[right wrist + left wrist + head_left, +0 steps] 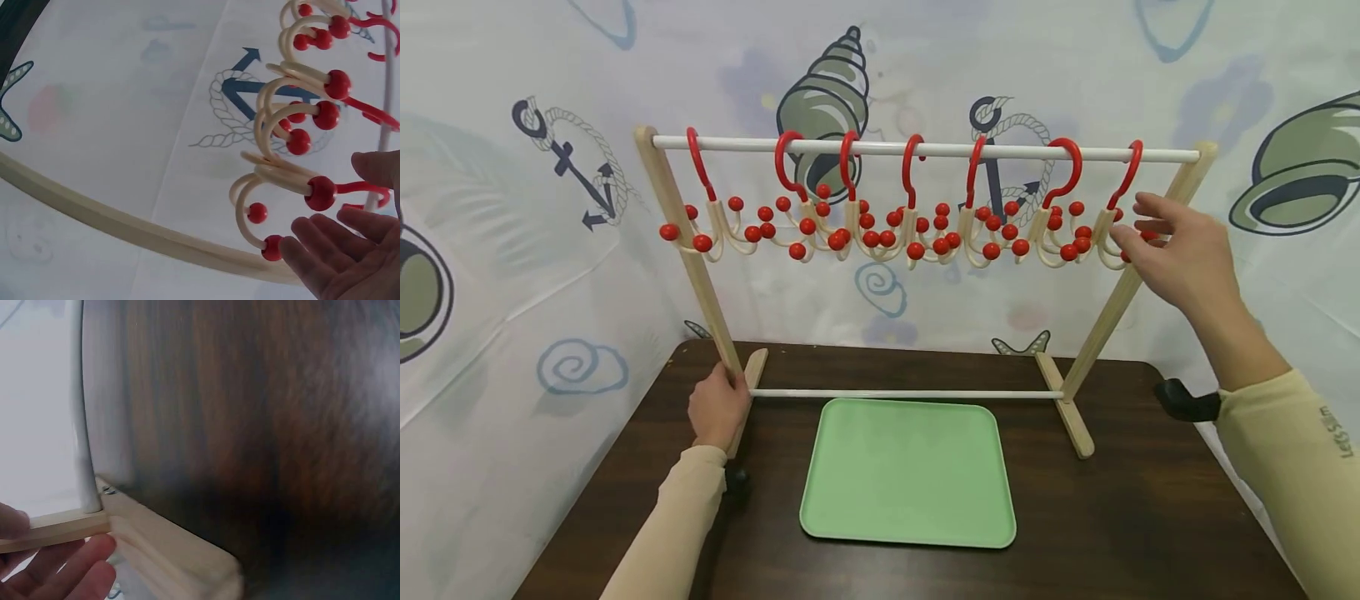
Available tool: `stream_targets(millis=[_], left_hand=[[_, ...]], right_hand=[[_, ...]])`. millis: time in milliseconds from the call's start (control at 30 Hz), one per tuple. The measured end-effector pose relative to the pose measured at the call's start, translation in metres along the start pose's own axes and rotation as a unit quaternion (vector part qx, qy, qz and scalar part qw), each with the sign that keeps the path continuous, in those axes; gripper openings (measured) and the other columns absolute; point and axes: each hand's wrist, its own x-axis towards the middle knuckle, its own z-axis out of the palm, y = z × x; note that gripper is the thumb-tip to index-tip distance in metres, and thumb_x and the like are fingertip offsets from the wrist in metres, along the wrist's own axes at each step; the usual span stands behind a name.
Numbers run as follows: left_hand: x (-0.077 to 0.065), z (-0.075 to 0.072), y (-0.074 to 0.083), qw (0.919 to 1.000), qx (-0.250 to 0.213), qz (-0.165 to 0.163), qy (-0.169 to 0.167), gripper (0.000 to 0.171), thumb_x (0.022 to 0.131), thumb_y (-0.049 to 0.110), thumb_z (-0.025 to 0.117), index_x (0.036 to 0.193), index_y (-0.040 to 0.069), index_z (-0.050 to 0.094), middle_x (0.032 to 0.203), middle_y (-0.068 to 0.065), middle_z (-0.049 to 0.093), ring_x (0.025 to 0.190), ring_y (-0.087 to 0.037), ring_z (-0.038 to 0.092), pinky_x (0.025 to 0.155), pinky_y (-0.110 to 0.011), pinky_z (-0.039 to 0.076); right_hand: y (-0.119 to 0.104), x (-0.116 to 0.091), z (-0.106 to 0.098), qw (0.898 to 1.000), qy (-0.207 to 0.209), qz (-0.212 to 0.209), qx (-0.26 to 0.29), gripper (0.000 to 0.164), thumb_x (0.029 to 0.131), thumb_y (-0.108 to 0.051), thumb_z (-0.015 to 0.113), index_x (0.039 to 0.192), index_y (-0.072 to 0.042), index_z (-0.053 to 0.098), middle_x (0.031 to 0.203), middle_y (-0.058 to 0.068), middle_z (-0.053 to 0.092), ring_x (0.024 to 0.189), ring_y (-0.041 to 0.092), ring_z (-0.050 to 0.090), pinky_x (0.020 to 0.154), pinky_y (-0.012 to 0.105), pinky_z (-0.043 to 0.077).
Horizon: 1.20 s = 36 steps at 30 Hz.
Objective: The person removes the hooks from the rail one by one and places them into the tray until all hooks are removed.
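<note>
A rack with wooden posts and a white top rod (737, 144) stands on the table. Near its base, my left hand (720, 406) grips the left post (700, 287); the left wrist view shows thumb and fingers around the wooden post (53, 530). Along the rod hang several cream pronged hangers with red ball tips and red hooks. Beside the rightmost hanger (1127, 171) is my right hand (1191, 254), its fingers loosely spread. In the right wrist view the fingers are close to that hanger's red balls (320, 193), without a grip; whether a fingertip touches one I cannot tell.
A light green tray (910, 475) lies on the dark wooden table (1120, 517), just in front of the rack's lower white rod (902, 394). The right foot (1067, 408) of the rack extends toward me. A patterned cloth (925, 67) hangs behind.
</note>
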Motion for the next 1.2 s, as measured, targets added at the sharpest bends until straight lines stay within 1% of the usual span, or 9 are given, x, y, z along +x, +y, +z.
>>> stream_targets(millis=[100, 167, 300, 400, 567, 800, 900, 1033, 1200], left_hand=[[0.002, -0.002, 0.0, 0.9999, 0.003, 0.003, -0.011, 0.019, 0.093, 0.017, 0.056, 0.095, -0.001, 0.061, 0.077, -0.023, 0.066, 0.064, -0.043, 0.063, 0.057, -0.058, 0.047], [0.003, -0.004, 0.0, 0.9999, 0.004, 0.004, -0.014, 0.018, 0.093, 0.017, 0.056, 0.093, 0.0, 0.06, 0.077, -0.022, 0.066, 0.065, -0.043, 0.063, 0.058, -0.058, 0.047], [0.002, -0.002, 0.0, 0.9998, 0.005, 0.008, -0.015, 0.018, 0.093, 0.017, 0.056, 0.096, 0.0, 0.06, 0.076, -0.022, 0.066, 0.065, -0.044, 0.063, 0.058, -0.058, 0.047], [0.003, 0.0, -0.001, 0.9998, 0.009, 0.007, -0.017, 0.02, 0.093, 0.018, 0.057, 0.099, -0.001, 0.06, 0.078, -0.023, 0.067, 0.067, -0.045, 0.064, 0.059, -0.058, 0.048], [0.002, -0.002, 0.0, 0.9999, 0.01, 0.007, -0.012, 0.02, 0.093, 0.017, 0.057, 0.1, -0.001, 0.06, 0.079, -0.024, 0.066, 0.068, -0.046, 0.064, 0.059, -0.059, 0.047], [0.001, -0.006, 0.002, 0.9999, 0.01, 0.014, -0.003, 0.019, 0.093, 0.016, 0.058, 0.1, -0.001, 0.059, 0.078, -0.025, 0.066, 0.069, -0.048, 0.063, 0.059, -0.061, 0.046], [0.002, -0.006, 0.003, 0.9999, 0.007, 0.015, -0.002, 0.019, 0.093, 0.016, 0.058, 0.1, -0.001, 0.059, 0.079, -0.025, 0.066, 0.069, -0.048, 0.063, 0.059, -0.06, 0.046], [0.001, -0.005, 0.002, 0.9999, 0.008, 0.01, -0.008, 0.018, 0.093, 0.017, 0.058, 0.099, 0.0, 0.059, 0.078, -0.024, 0.066, 0.069, -0.047, 0.063, 0.06, -0.06, 0.046], [0.003, -0.004, -0.001, 0.9998, 0.014, 0.004, -0.016, 0.019, 0.094, 0.019, 0.058, 0.101, 0.001, 0.059, 0.079, -0.023, 0.066, 0.068, -0.046, 0.063, 0.059, -0.059, 0.047]], right_hand=[[-0.001, 0.013, 0.004, 0.999, -0.039, 0.012, -0.009, 0.072, 0.096, -0.049, 0.053, 0.152, -0.009, 0.034, 0.145, 0.021, 0.046, 0.124, 0.045, 0.051, 0.087, 0.061, 0.046], [-0.001, 0.018, 0.006, 0.999, -0.05, 0.019, -0.009, 0.073, 0.095, -0.051, 0.053, 0.151, -0.007, 0.036, 0.143, 0.023, 0.048, 0.122, 0.046, 0.052, 0.086, 0.06, 0.047], [0.001, 0.025, 0.01, 0.998, -0.055, 0.031, -0.015, 0.069, 0.096, -0.052, 0.05, 0.145, -0.003, 0.046, 0.134, 0.026, 0.054, 0.117, 0.046, 0.051, 0.072, 0.046, 0.054], [0.003, 0.026, 0.015, 0.998, -0.041, 0.034, -0.023, 0.065, 0.097, -0.049, 0.05, 0.14, -0.001, 0.051, 0.128, 0.027, 0.058, 0.116, 0.044, 0.049, 0.062, 0.036, 0.049], [0.006, 0.028, 0.019, 0.999, -0.012, 0.026, -0.033, 0.06, 0.098, -0.046, 0.051, 0.135, 0.0, 0.056, 0.121, 0.027, 0.062, 0.112, 0.042, 0.053, 0.06, 0.029, 0.045], [0.001, 0.026, 0.007, 0.999, 0.019, 0.028, -0.026, 0.057, 0.098, -0.044, 0.051, 0.136, -0.001, 0.056, 0.123, 0.027, 0.062, 0.11, 0.041, 0.055, 0.053, 0.011, 0.035], [-0.004, 0.023, -0.001, 0.998, 0.043, 0.038, -0.017, 0.057, 0.097, -0.045, 0.052, 0.136, -0.003, 0.057, 0.125, 0.025, 0.062, 0.107, 0.029, 0.058, 0.056, 0.008, 0.034], [-0.008, 0.017, -0.009, 0.996, 0.068, 0.053, -0.009, 0.057, 0.097, -0.046, 0.053, 0.137, -0.006, 0.057, 0.129, 0.021, 0.061, 0.092, 0.001, 0.055, 0.064, 0.006, 0.038], [-0.011, 0.005, -0.017, 0.994, 0.085, 0.067, 0.014, 0.056, 0.096, -0.046, 0.055, 0.138, -0.009, 0.057, 0.13, 0.013, 0.062, 0.08, -0.016, 0.047, 0.079, 0.01, 0.043]])
